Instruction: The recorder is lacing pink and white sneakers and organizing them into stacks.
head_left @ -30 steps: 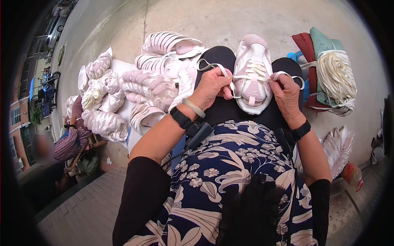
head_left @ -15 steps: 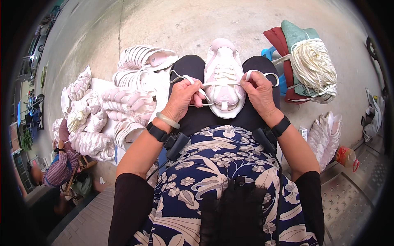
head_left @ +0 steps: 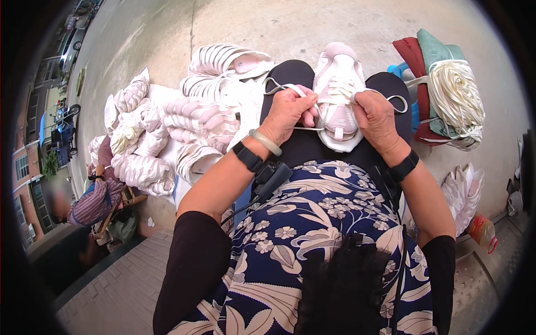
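A white and pale pink sneaker (head_left: 338,75) rests between my thighs, its toe pointing away and its tongue toward me. White shoelace (head_left: 335,100) runs across its front in rows, with loose ends at both sides. My left hand (head_left: 290,111) pinches one lace end just left of the shoe, and part of that lace loops over my left knee. On the other side, my right hand (head_left: 379,120) is closed on the opposite lace end, close against the shoe's edge. A loop of that lace sticks out past my right knuckles.
Stacks of white and pink shoe uppers (head_left: 195,120) lie to the left. At the right, a bundle of cream laces (head_left: 455,100) sits on red and green cloth over a blue stool. Nearer are more shoe pieces (head_left: 462,195) and a bottle (head_left: 483,231). Another person (head_left: 97,204) sits at far left.
The whole view has shifted, so the shoe and my hands appear further right and slightly higher. Both hands keep their hold on the lace ends, and my right hand sits closer against the shoe.
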Tool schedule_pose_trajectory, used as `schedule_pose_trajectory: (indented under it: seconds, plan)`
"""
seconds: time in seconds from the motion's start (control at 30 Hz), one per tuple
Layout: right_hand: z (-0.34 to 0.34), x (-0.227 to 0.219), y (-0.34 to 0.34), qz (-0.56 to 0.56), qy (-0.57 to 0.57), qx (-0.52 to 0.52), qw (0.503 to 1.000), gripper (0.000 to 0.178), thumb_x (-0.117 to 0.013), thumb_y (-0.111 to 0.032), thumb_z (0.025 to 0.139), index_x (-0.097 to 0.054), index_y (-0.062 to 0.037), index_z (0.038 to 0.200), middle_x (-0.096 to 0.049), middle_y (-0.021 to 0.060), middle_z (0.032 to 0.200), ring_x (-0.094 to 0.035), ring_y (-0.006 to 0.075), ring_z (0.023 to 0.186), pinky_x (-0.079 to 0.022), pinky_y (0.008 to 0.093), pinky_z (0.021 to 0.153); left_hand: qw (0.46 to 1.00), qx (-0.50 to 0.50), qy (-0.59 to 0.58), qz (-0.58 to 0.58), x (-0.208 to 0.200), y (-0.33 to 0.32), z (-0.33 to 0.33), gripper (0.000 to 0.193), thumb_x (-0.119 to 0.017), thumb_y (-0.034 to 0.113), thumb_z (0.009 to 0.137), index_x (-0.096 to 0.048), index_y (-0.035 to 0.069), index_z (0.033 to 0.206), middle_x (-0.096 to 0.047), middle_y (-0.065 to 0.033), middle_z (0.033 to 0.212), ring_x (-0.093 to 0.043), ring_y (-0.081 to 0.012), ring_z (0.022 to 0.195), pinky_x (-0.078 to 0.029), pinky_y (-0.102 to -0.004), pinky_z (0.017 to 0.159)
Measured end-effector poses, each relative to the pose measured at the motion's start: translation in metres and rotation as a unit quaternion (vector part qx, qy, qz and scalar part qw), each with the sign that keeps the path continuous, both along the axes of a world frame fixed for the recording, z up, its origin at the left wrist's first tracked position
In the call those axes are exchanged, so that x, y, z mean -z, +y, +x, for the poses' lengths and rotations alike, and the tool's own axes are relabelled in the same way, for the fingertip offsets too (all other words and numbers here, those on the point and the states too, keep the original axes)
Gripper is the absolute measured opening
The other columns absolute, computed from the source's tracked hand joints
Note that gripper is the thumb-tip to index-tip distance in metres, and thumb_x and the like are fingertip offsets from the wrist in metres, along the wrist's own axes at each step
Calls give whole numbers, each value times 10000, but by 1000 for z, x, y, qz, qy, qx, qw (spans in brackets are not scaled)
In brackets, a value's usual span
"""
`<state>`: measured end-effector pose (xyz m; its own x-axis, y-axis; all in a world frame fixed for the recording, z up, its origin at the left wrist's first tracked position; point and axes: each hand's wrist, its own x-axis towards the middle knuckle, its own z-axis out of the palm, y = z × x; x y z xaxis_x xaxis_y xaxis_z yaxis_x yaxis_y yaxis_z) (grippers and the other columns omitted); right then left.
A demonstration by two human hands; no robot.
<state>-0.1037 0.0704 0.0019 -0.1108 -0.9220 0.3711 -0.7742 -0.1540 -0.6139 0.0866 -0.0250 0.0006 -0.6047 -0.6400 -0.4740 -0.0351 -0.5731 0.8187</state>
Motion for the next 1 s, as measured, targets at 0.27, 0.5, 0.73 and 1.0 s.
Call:
schedule_pose_trajectory:
  seconds: [0.27, 0.5, 0.73, 1.0]
  plan:
    - [-13, 13, 17, 144, -198, 82, 966, 231, -674, -195, 782, -523, -23, 750, -518, 35, 568, -462, 105, 499, -392, 259, 480, 998, -47, 31, 13, -18, -22, 17, 123, -596, 134, 854, -568, 23, 899, -616, -69, 703, -552, -89, 504, -452, -216, 480]
    - [-10, 6, 27, 140, -163, 44, 976, 214, -631, -186, 817, -554, -19, 708, -482, 34, 537, -442, 96, 492, -374, 253, 472, 994, -59, 90, 3, -23, -35, 23, 168, -567, 137, 869, -584, -16, 936, -616, -69, 693, -554, -88, 524, -457, -225, 511]
    - [-16, 1, 21, 146, -371, 85, 913, 230, -578, -190, 878, -542, -29, 718, -470, -48, 589, -395, 30, 552, -331, 199, 491, 1000, -3, -1, 9, -15, -6, 22, 113, -623, 121, 829, -582, 36, 890, -624, -53, 714, -570, -81, 518, -468, -199, 477]
    - [5, -10, 23, 110, -305, 63, 944, 117, -598, -116, 819, -556, -10, 795, -523, 40, 614, -487, 100, 544, -405, 241, 520, 999, 8, -33, -17, -9, 4, 14, 138, -606, 120, 847, -581, 27, 946, -633, -53, 737, -593, -75, 554, -501, -194, 512]
